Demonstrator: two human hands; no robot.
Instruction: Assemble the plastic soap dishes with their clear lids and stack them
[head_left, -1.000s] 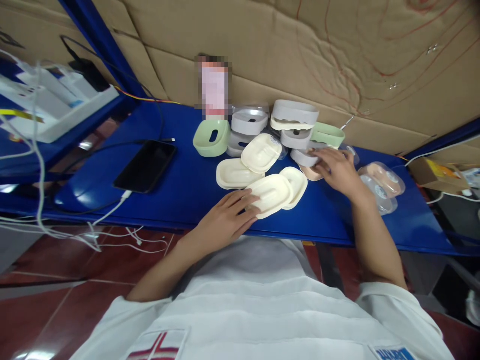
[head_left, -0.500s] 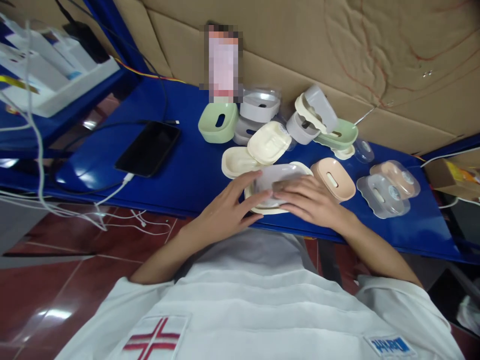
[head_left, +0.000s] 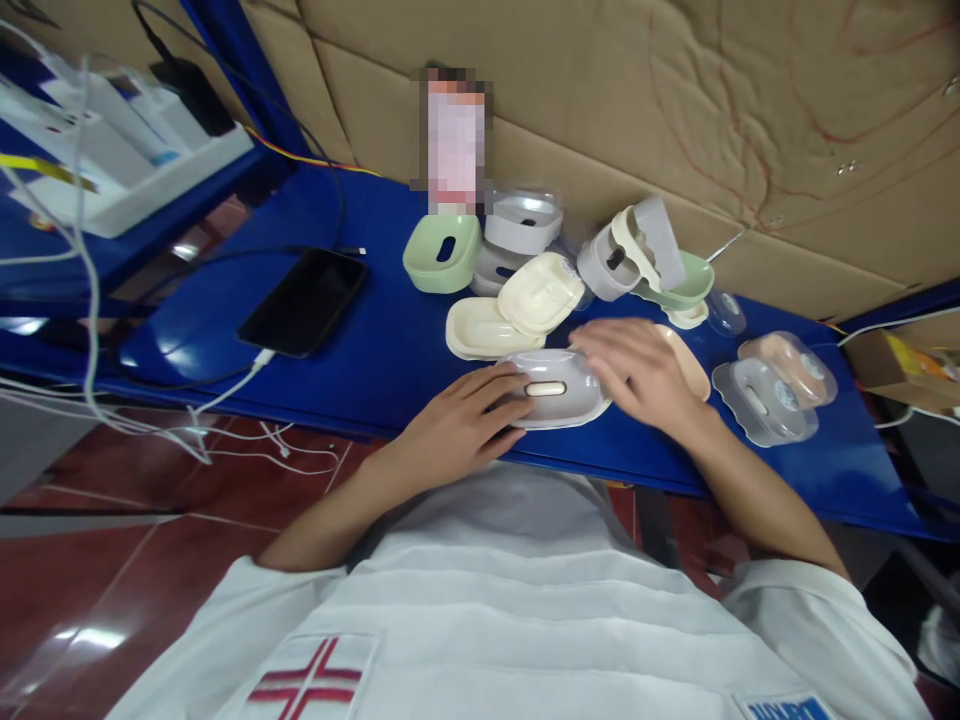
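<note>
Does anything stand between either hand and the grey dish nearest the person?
Nothing visible does. The left hand lies over the left end of the grey dish, and the right hand is at its right end, though contact there is unclear. The peach dish lies beyond the right hand, not between.

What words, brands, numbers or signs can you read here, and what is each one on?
No word or number reads clearly.
Red striped cross sign: on the white shirt.
Blue-and-white label, also on the shirt: upside down, cut off, unreadable.
Round stickers on clear covers: too small.
Pink upright panel: pixelated, unreadable.
Grey case: no visible lettering.
</note>
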